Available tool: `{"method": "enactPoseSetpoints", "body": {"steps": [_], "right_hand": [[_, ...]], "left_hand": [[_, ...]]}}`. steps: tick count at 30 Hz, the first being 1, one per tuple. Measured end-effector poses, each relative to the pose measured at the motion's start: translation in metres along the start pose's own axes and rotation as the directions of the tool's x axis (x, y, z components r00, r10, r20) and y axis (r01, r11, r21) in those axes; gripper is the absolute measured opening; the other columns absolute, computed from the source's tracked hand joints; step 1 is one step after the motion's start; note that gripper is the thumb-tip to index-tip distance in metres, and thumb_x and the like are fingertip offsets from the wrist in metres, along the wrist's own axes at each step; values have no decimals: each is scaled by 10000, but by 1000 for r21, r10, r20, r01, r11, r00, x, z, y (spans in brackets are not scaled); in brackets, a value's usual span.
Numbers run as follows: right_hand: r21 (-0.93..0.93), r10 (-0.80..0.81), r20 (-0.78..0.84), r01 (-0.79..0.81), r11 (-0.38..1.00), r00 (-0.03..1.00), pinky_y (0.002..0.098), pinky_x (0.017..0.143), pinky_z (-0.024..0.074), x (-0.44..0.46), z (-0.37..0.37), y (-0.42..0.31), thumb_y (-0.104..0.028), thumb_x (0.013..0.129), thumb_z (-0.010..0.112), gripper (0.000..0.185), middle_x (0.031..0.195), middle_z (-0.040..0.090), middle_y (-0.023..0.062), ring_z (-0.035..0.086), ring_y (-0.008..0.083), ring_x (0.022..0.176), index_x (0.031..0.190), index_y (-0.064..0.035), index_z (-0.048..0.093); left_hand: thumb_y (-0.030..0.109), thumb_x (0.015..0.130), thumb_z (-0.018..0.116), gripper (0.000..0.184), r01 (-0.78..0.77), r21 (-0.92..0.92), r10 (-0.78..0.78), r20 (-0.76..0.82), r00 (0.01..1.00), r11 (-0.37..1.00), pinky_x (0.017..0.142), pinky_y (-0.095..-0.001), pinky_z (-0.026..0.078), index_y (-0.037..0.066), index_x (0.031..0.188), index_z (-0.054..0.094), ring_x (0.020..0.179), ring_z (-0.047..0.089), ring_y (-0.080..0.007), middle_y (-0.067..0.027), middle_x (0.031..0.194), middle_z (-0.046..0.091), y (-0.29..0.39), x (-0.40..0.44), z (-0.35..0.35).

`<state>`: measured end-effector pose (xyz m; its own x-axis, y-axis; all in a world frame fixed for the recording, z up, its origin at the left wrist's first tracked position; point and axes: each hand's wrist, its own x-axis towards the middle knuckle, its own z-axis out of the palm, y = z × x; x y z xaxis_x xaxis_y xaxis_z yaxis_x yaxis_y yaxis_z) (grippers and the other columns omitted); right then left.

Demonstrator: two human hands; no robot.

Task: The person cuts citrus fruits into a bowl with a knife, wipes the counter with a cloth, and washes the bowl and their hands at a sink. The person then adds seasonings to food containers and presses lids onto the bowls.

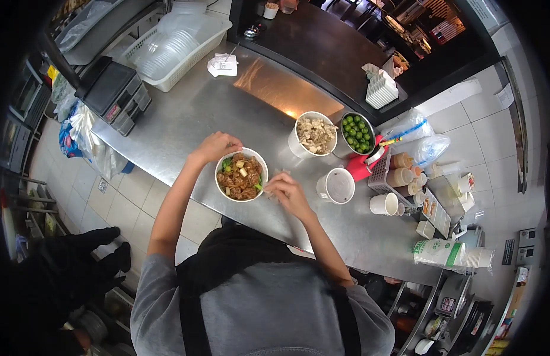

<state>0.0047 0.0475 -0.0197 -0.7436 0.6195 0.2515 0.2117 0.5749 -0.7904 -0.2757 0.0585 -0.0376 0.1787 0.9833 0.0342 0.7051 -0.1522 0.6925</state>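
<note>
A white round bowl (217,184) of browned meat pieces, pale chunks and green leaves (242,175) stands near the counter's front edge. At its far left rim, the fingers of my left hand (220,146) are closed against the edge. Beside the right rim, close to a bit of green, is my right hand (290,193) with its fingers bent together. Something thin and see-through shows around those fingers, too faint to name. Further right sits a white tub (335,186) with a whitish inside.
Behind stand a tub of pale chopped food (315,135) and a metal pot of green limes (356,134). Sauce bottles (401,169) and wrapped cups (439,252) line the right. A basket of plastic lids (174,53) and black drawers (118,95) occupy the left. Another person (55,267) stands lower left.
</note>
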Motion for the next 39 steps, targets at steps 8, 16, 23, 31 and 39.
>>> {"method": "enactPoseSetpoints", "body": {"steps": [8,16,23,31,39], "right_hand": [[250,180,-85,-154,956,980,232,717,437,-6,-3,30,13,788,574,126,909,566,62,547,137,844,885,-10,652],[44,341,-295,-344,938,893,319,825,446,-50,-51,26,-2,788,534,239,1025,593,164,580,283,947,1018,36,582],[-145,273,-387,-351,925,881,380,908,388,-36,-34,3,-29,790,476,278,1092,544,207,518,349,1019,1049,2,571],[49,354,-742,-480,876,569,313,758,474,-3,-8,-14,-25,817,509,191,1026,556,155,561,247,910,987,2,591],[13,298,-877,-600,800,378,322,779,450,23,24,-56,-13,820,517,147,989,565,162,551,255,911,932,19,607]], "left_hand": [[250,810,558,185,13,17,-9,-184,983,1000,697,-388,477,104,861,660,783,601,-315,-129,833,634,-5,-15,16],[291,824,529,207,183,96,-161,-206,965,978,718,-405,481,159,910,662,823,601,-299,-84,878,642,9,16,19],[280,811,534,190,266,79,-232,-293,927,961,743,-430,467,155,883,658,850,593,-315,-108,891,636,12,60,-88],[145,808,489,189,355,465,131,-736,665,811,782,-404,455,103,928,629,971,542,-326,-102,1067,581,-153,211,-290],[260,770,542,448,229,767,687,-639,347,599,945,-453,337,69,1171,483,1113,439,-367,-176,1182,497,-403,346,-339]]}}
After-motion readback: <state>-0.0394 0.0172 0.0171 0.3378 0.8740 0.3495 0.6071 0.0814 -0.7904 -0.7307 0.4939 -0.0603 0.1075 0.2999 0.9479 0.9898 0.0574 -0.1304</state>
